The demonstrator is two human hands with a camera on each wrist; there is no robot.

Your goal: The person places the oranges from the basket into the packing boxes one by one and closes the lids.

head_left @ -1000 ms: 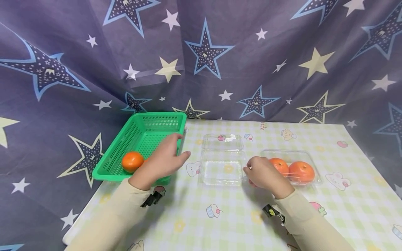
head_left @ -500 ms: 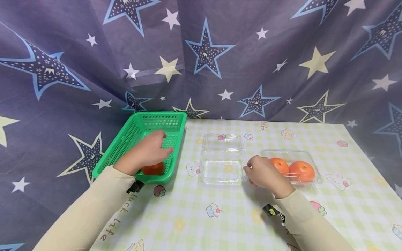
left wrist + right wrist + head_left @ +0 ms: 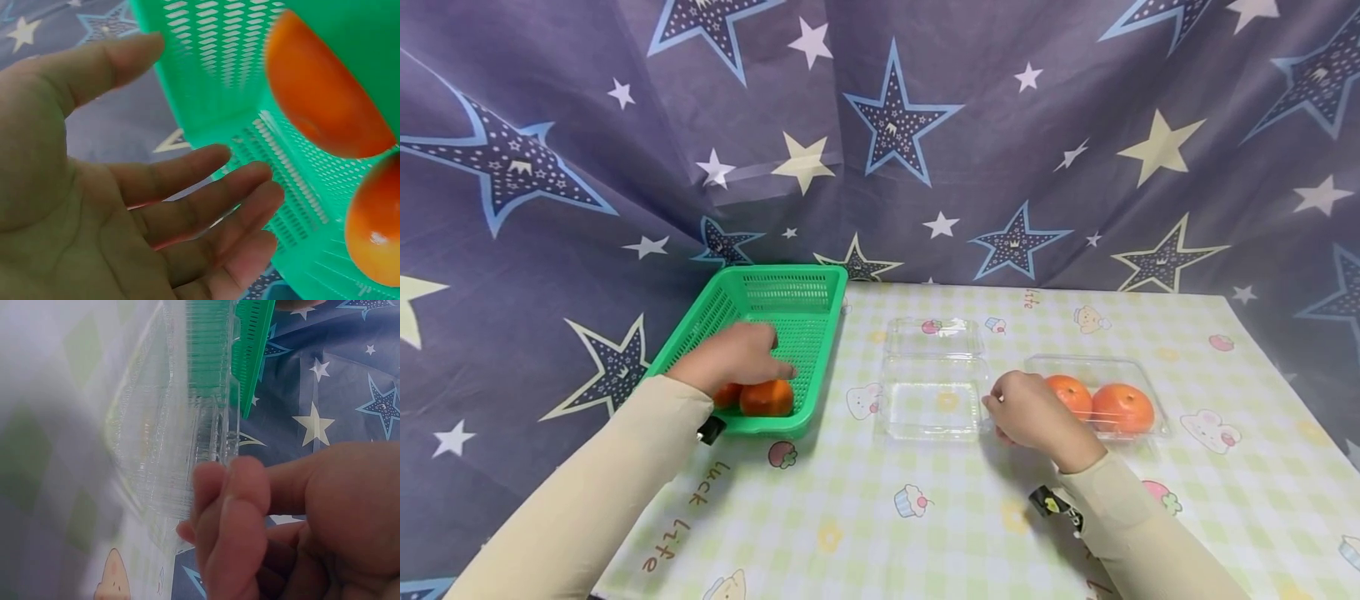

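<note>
Oranges (image 3: 766, 397) lie in the near end of a green basket (image 3: 805, 287) that sits at the table's (image 3: 970, 533) far left corner, its long side running along the left edge. Two of them show there, side by side against the near wall; the left wrist view shows them close up (image 3: 325, 94) on the mesh floor. The left hand (image 3: 730, 358) hangs over them inside the basket, palm down, fingers spread and nearly straight (image 3: 206, 206), holding nothing; from the head view its fingertips sit just above the nearer orange, and whether they touch it cannot be told.

Toward the middle of the table stands an empty clear box (image 3: 934, 404) with its lid (image 3: 934, 337) folded back toward the far edge. The right hand (image 3: 1026, 412) rests at this box's right near corner, fingers curled, thumb and fingertips (image 3: 231, 487) pressed together at the plastic rim (image 3: 212, 434); the right wrist view suggests a pinch on that rim, though the exact contact is blurred.

Just right of that hand, a second clear box (image 3: 1153, 417) holds two more oranges (image 3: 1122, 408) next to each other, well in from the table's right edge. A star-printed cloth (image 3: 925, 142) hangs behind the far edge.
</note>
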